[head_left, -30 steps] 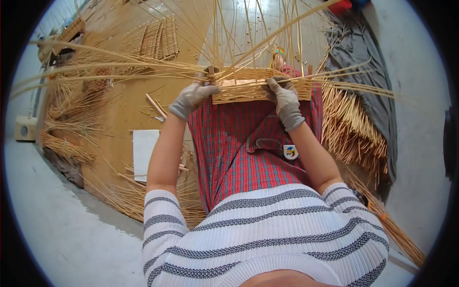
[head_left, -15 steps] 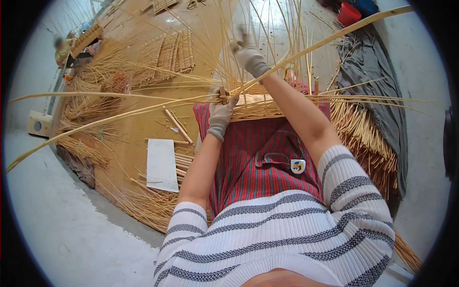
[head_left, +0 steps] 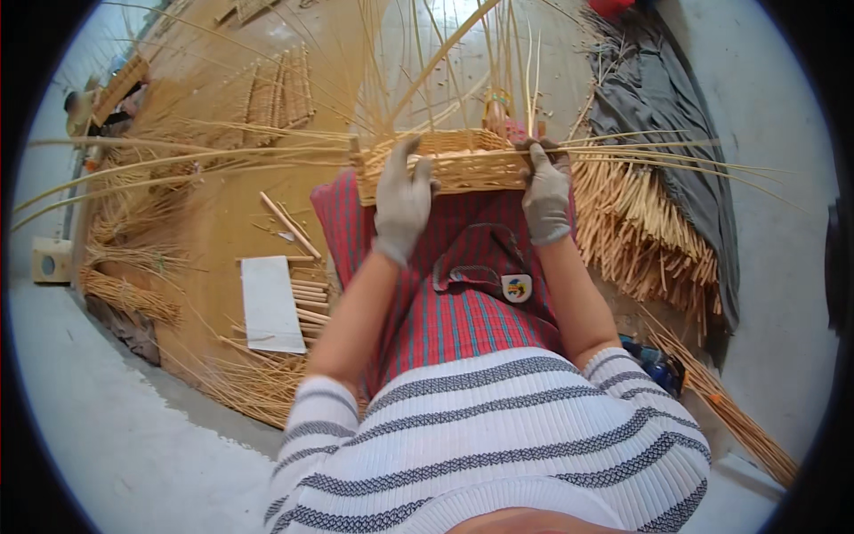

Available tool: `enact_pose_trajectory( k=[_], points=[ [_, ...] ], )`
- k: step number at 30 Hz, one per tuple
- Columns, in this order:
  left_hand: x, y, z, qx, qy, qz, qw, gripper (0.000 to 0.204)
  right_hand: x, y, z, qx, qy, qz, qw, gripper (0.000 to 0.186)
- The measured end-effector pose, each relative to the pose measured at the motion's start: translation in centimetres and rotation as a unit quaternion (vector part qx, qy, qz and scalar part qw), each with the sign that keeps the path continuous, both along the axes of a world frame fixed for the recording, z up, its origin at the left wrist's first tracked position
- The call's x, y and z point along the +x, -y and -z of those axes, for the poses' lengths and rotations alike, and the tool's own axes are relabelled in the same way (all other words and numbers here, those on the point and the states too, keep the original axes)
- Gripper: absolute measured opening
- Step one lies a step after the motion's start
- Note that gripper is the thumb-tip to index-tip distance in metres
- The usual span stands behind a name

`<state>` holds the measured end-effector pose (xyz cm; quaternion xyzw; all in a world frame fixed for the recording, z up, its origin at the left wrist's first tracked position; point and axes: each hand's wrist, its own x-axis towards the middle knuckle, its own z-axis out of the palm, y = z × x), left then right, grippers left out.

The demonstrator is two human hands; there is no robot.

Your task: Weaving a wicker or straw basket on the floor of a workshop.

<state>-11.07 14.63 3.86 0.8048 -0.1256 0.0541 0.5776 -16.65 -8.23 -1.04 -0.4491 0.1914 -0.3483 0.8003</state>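
A half-woven wicker basket point(head_left: 485, 174) of pale rods sits across my lap on a red striped apron point(head_left: 454, 334). My left hand point(head_left: 402, 200), in a grey-white glove with dark fingertips, is closed on its front wall, left of the middle. Its fingers reach up to the rim and blur slightly. My right hand point(head_left: 544, 196), gloved alike, grips the front right corner, thumb on top, where rods leave the weave. One thick rod point(head_left: 445, 55) slants up and away from the basket's left part. Long rods point(head_left: 178, 156) stick out to the left, and others point(head_left: 667, 158) to the right.
A large bundle of cut rods point(head_left: 645, 236) lies at the right beside a grey cloth point(head_left: 658, 116). On the left are loose rods point(head_left: 147, 218), a white board point(head_left: 271, 303) and short sticks point(head_left: 310, 303). A woven panel point(head_left: 277, 98) lies farther off. A dark tool point(head_left: 656, 363) is by my right elbow.
My right hand has come down from above the basket to its right corner. My left hand has shifted from the left corner onto the front wall. The thick rod now points more steeply away.
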Motion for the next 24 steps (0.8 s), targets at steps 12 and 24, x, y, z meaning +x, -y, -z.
enact_pose_trajectory(
  k=[12,24],
  points=[
    [4.4,4.0,-1.5,0.096,-0.417,0.097,0.898,0.047,14.0,-1.6,-11.4,-0.649,-0.178,-0.092,0.734,0.065],
    [10.3,7.4,-0.5,0.278,-0.066,0.001,0.958,0.083,-1.8,1.6,-8.0,-0.243,0.071,-0.112,0.961,0.023]
  ],
)
